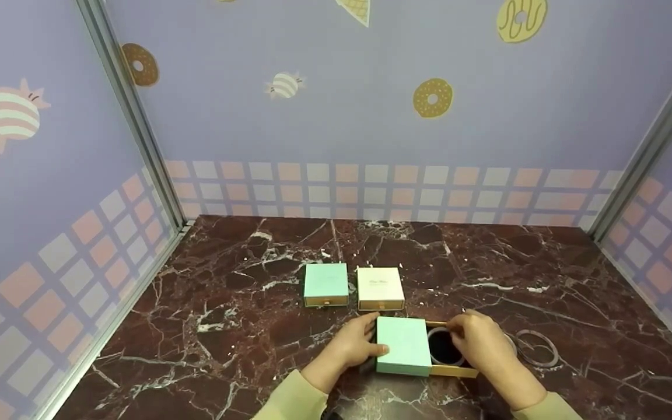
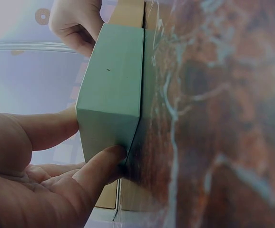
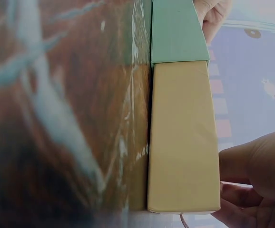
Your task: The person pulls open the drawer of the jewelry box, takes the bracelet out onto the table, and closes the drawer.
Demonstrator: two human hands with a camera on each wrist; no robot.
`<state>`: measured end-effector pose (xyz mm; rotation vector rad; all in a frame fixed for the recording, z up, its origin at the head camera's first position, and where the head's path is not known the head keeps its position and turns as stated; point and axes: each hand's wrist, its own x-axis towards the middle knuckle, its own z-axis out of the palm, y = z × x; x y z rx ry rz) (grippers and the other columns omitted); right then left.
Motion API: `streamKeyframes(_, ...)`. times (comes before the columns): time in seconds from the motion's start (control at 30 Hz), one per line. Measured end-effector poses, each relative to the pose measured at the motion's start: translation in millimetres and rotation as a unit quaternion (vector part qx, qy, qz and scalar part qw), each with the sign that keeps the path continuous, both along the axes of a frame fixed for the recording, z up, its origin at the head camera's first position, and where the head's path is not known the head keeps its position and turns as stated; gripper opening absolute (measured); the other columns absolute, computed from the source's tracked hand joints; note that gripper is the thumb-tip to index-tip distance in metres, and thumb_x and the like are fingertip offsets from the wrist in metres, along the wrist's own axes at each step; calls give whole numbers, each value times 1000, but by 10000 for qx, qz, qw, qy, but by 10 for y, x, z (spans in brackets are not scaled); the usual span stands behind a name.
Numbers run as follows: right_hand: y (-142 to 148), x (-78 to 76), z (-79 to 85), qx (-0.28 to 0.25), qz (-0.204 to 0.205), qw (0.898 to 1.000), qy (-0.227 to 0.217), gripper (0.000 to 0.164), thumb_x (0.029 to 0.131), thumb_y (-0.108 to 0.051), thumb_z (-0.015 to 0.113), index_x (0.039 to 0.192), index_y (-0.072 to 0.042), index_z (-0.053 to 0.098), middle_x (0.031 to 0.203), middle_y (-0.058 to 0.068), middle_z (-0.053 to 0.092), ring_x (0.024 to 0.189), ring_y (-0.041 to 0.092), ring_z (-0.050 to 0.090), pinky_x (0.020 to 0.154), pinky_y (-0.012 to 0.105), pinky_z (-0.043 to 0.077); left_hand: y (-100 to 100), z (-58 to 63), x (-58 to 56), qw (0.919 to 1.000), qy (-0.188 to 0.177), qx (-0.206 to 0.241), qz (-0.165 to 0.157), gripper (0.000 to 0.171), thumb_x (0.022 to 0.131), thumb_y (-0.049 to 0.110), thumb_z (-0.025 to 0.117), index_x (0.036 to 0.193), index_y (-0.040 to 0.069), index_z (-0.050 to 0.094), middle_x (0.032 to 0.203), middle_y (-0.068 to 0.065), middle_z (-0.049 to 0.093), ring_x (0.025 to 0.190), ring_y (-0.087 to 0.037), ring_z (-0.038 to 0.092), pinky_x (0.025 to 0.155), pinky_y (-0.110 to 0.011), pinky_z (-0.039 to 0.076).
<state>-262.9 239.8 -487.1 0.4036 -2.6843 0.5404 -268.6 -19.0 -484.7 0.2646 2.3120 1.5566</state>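
My left hand [image 1: 352, 345] grips the closed end of a mint-green drawer box [image 1: 403, 344], its thumb on top and other fingers against the end face. From the box's right side the golden drawer [image 1: 454, 371] is pulled out, showing a dark interior. Inside it lies a greyish bangle [image 1: 448, 364]. My right hand [image 1: 482, 338] reaches over the drawer with curled fingers, pinching the bangle at its upper right edge; part of the ring is hidden by them. In the right wrist view the drawer's plain front [image 3: 182, 142] stands beside the right hand's fingers.
Another bangle [image 1: 553, 350] lies on the marble-patterned table right of my right hand, beside a ring partly hidden by that hand. Behind the open box stand a second mint box [image 1: 325, 281] and a cream box [image 1: 380, 286], both closed. Patterned walls enclose the table.
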Motion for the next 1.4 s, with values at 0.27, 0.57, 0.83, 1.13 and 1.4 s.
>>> streamKeyframes(0.27,12,6,15,-80,-161,9998,42,15,75,7,77,80,-7,78,77,3,66,66,13,61,58,31,55,1,14,12,9999,-84,107,-9,77,91,-3,74,157,-6,34,162,-32,33,149,-47,39,118,-52,47)
streamKeyframes(0.57,32,-3,69,-270,-207,9993,-121,13,78,5,75,82,-7,76,80,7,72,69,17,65,60,36,57,2,14,3,10000,-30,52,-10,77,90,-2,75,156,-6,35,161,-32,34,148,-47,40,118,-52,46)
streamKeyframes(0.83,83,-19,152,-656,-247,9926,-991,11,85,1,72,90,-7,78,84,5,77,71,15,67,60,32,57,3,18,-8,9999,-104,68,-25,78,90,-2,75,157,-5,35,161,-32,34,148,-47,39,119,-53,45)
streamKeyframes(1.13,111,-13,213,-1079,-247,9832,-1449,9,89,-3,75,97,-7,79,90,7,79,79,21,72,67,36,62,1,1,-7,9999,-81,66,-41,78,90,-2,75,157,-6,34,162,-32,34,148,-47,40,118,-51,47)
streamKeyframes(1.4,143,-32,224,-1204,-214,9793,-1612,9,90,-9,77,98,-7,81,88,5,79,77,15,71,65,28,57,4,4,4,10000,-34,76,-2,78,90,-3,75,156,-8,34,160,-34,34,147,-48,40,118,-50,47)
